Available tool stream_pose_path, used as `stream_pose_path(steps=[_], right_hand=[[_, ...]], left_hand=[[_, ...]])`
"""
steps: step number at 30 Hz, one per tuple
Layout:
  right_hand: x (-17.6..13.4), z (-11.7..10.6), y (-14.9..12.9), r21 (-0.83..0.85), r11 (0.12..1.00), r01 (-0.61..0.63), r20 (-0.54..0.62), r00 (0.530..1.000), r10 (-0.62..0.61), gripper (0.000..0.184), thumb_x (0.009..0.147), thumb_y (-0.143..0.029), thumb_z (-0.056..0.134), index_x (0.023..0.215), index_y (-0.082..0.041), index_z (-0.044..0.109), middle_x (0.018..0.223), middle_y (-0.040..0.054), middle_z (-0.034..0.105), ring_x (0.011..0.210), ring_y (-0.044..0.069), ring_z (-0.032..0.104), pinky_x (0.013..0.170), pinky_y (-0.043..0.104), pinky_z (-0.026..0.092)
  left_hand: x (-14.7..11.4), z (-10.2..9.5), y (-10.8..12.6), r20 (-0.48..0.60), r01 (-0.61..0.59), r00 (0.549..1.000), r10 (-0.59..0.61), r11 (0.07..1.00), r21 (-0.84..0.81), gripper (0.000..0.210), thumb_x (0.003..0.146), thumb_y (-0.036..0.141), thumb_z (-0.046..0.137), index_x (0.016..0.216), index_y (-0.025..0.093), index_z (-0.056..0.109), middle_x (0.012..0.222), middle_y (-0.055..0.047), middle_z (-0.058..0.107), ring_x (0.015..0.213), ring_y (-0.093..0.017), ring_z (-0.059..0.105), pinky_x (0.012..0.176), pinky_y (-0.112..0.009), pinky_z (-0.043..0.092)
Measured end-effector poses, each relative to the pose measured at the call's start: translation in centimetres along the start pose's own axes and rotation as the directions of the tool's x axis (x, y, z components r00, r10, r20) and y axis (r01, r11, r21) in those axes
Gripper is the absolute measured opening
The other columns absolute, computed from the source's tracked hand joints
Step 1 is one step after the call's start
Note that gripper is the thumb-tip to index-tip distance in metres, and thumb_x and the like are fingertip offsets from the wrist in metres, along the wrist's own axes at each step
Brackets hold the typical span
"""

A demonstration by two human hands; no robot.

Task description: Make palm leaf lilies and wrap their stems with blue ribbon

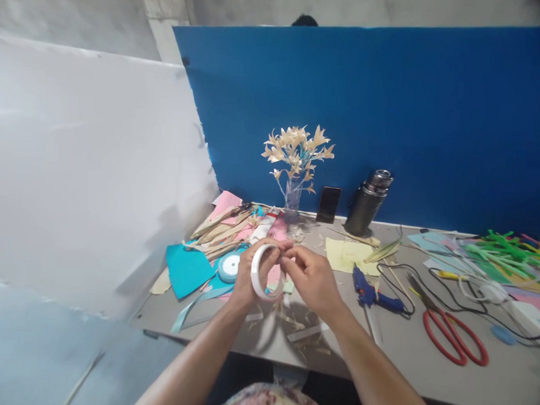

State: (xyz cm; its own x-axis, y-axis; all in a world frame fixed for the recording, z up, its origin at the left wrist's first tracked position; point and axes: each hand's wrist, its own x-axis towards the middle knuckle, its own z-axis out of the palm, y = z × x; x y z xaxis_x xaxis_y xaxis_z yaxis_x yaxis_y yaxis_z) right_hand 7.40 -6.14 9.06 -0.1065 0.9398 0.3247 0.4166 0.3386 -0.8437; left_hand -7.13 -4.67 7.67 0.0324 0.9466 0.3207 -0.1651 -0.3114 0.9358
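Note:
A roll of white tape [255, 274] is held upright above the front of the table, with my left hand [244, 279] wrapped round it and the thumb inside the ring. My right hand [315, 282] is closed in a pinch at the roll's right edge, its fingertips close to my left fingertips. What the right fingers pinch is too small to make out. Just left of the roll, a spool of light blue ribbon [229, 266] lies on blue sheets [188, 272]. Behind my hands stands a clear vase [292, 198] of cream husk flowers [298, 147].
Dried husks [225, 229] lie at the left. A phone [329, 204] and a dark flask [368, 203] stand at the back. To the right are yellow paper [350, 254], a blue glue gun [373, 293] with its cord, red-handled scissors [454, 333] and green pipe cleaners [505, 253].

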Motion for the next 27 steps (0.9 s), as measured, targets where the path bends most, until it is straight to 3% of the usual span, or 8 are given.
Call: stream_pose_path(steps=[4,9,14,18,20,23,24,27], right_hand=[[-1.2,-1.8,1.3,0.307,0.951,-0.025,-0.033,0.999,0.037,0.028,0.091,-0.042,0.059,0.075,-0.019,0.062,0.061,-0.0022,0.052,0.056,0.013,0.043,0.054,0.025,0.034],[-3.2,-3.6,1.7,0.354,0.928,-0.114,0.464,0.883,-0.069,0.044,0.094,-0.049,0.056,0.065,-0.017,0.064,0.057,-0.0004,0.054,0.054,0.012,0.045,0.054,0.025,0.035],[-2.9,-1.3,1.3,0.281,0.937,-0.205,0.259,0.957,0.131,0.030,0.087,-0.046,0.066,0.093,-0.016,0.072,0.056,-0.0061,0.043,0.053,0.011,0.039,0.052,0.023,0.032],[-2.8,-0.1,1.5,0.427,0.847,-0.318,0.377,0.913,0.153,0.031,0.076,-0.045,0.079,0.084,-0.016,0.072,0.053,-0.0078,0.042,0.049,0.008,0.033,0.048,0.022,0.026],[-3.6,-1.1,1.4,0.480,0.812,-0.333,0.510,0.859,0.050,0.032,0.076,-0.047,0.079,0.071,-0.016,0.071,0.057,-0.0037,0.053,0.051,0.009,0.041,0.050,0.022,0.031],[-5.0,-4.0,1.4,0.482,0.826,-0.294,0.740,0.642,-0.203,0.039,0.086,-0.053,0.067,0.076,-0.016,0.077,0.068,0.0034,0.065,0.062,0.015,0.057,0.062,0.026,0.042],[-5.4,-4.9,1.5,0.455,0.856,-0.246,0.754,0.618,-0.223,0.043,0.090,-0.055,0.062,0.081,-0.016,0.078,0.067,0.0029,0.064,0.061,0.014,0.056,0.062,0.026,0.042],[-6.1,-6.7,2.4,0.242,0.960,-0.144,0.594,0.804,-0.029,0.036,0.088,-0.053,0.065,0.091,-0.019,0.076,0.062,-0.0025,0.056,0.055,0.012,0.046,0.057,0.024,0.037]], left_hand=[[0.9,-0.6,-0.5,-0.007,0.067,0.997,-0.071,0.967,-0.246,0.032,0.079,0.046,0.074,0.088,0.019,0.062,0.098,-0.012,0.078,0.095,-0.030,0.073,0.079,-0.042,0.057],[1.5,-0.8,-1.0,-0.054,0.024,0.998,-0.037,0.977,-0.213,0.036,0.079,0.050,0.074,0.090,0.019,0.059,0.094,-0.012,0.078,0.097,-0.031,0.073,0.079,-0.042,0.057],[0.8,0.5,-1.0,-0.054,-0.036,0.998,0.031,0.994,-0.100,0.029,0.086,0.048,0.066,0.092,0.020,0.061,0.098,-0.011,0.078,0.094,-0.028,0.073,0.081,-0.041,0.057],[0.6,0.8,-0.6,-0.030,-0.078,0.997,0.078,0.997,0.007,0.021,0.091,0.042,0.061,0.094,0.022,0.063,0.101,-0.009,0.077,0.094,-0.027,0.071,0.082,-0.039,0.056],[0.8,0.2,-0.3,-0.077,-0.135,0.987,0.143,0.986,0.101,0.018,0.092,0.039,0.059,0.094,0.022,0.064,0.103,-0.009,0.076,0.098,-0.027,0.069,0.083,-0.038,0.054],[1.5,-1.5,-0.1,-0.102,-0.177,0.967,0.232,0.906,0.385,0.014,0.090,0.029,0.058,0.089,0.022,0.070,0.097,-0.007,0.074,0.094,-0.025,0.067,0.083,-0.034,0.050],[1.8,-2.1,-0.3,-0.049,-0.171,0.974,0.221,0.859,0.483,0.014,0.088,0.025,0.058,0.086,0.022,0.071,0.092,-0.005,0.074,0.090,-0.024,0.066,0.081,-0.033,0.049],[2.6,-3.5,-1.4,0.108,-0.159,0.987,0.117,0.748,0.644,0.019,0.085,0.018,0.054,0.082,0.022,0.072,0.084,-0.003,0.073,0.080,-0.022,0.065,0.077,-0.031,0.045]])
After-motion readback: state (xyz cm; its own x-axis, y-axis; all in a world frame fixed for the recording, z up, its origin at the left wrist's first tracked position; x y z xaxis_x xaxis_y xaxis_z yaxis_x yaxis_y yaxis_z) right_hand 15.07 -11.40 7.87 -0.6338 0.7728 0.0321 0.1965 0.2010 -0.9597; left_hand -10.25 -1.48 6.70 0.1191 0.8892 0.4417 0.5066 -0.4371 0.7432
